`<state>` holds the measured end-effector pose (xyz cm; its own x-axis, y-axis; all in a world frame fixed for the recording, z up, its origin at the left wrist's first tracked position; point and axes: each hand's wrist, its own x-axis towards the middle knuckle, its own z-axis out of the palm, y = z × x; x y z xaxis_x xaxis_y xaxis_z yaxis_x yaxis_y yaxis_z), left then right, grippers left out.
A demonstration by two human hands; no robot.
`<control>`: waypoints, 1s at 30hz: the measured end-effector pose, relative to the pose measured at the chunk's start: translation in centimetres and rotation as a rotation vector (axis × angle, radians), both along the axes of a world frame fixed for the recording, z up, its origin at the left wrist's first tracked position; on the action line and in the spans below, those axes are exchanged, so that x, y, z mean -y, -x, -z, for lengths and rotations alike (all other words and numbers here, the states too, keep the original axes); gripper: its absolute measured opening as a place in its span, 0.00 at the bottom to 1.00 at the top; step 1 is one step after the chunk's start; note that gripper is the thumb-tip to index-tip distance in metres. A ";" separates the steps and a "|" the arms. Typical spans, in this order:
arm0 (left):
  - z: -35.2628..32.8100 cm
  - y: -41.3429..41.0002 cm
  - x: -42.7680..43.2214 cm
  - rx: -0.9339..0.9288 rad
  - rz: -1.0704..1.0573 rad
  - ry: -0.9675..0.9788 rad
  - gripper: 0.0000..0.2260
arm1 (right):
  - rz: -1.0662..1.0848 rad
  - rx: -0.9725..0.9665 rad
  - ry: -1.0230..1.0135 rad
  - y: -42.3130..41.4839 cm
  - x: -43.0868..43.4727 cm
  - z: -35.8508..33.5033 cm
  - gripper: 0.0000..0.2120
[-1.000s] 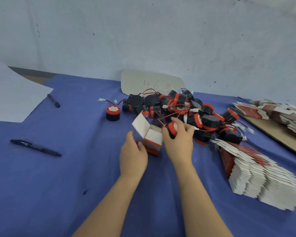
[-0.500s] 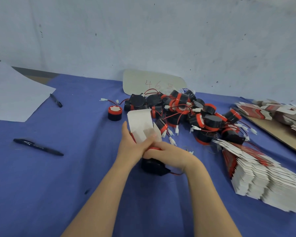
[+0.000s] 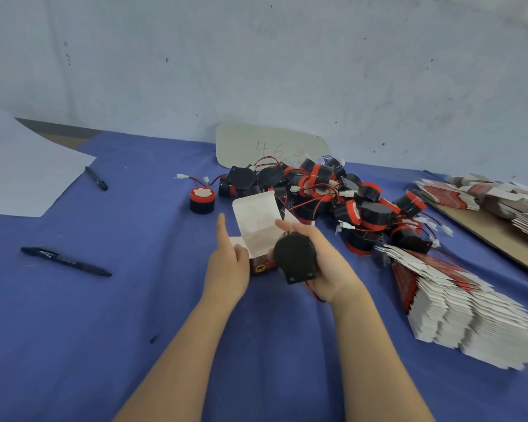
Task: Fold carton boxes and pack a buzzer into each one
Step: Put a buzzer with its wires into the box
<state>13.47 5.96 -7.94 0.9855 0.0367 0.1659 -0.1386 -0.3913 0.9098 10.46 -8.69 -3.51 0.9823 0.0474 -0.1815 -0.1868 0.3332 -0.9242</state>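
Buzzer [image 3: 294, 258]: black, round, flat back face toward the camera, red wire trailing down past the wrist. Right hand [image 3: 333, 269] grips it, fingers curled round the body. It sits just in front of the buzzer pile [image 3: 317, 190], on the person's side, raised off the worktop [image 3: 104, 330].

Carton box [image 3: 258, 226]: erected, red body low, white top flap standing open and leaning back toward the pile. The buzzer is right against its open mouth on the right; cannot tell whether any of it is inside yet. Left hand [image 3: 226, 269] holds the box from the left, thumb on a side flap and index finger straight, pointing up. The other fingers are hidden behind the box.

Lone buzzer [image 3: 201, 201]: upright, red band, pale top, just left of the pile, its wire and white plug running back toward it.

Flat cartons [image 3: 457, 303]: long fanned stack, white edges with red print, right of the pile and nearer the person, its far end touching the pile's edge.

Second carton stack [image 3: 485, 196]: far right of the pile, lying on a brown cardboard sheet [image 3: 485, 239].

Pale card [image 3: 272, 146]: directly behind the pile, leaning on the wall [image 3: 256, 56], with faint red digits.

Near pen [image 3: 66, 261] and far pen [image 3: 96, 178]: well left of the pile, both on the blue cloth.

Paper sheet [image 3: 22, 172]: white, furthest left of the pile, beyond the far pen.
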 end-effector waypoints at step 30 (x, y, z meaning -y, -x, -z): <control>-1.0 0.0 -0.7 0.031 0.004 0.086 0.15 | 0.779 0.641 0.634 0.5 -0.9 -2.3 0.22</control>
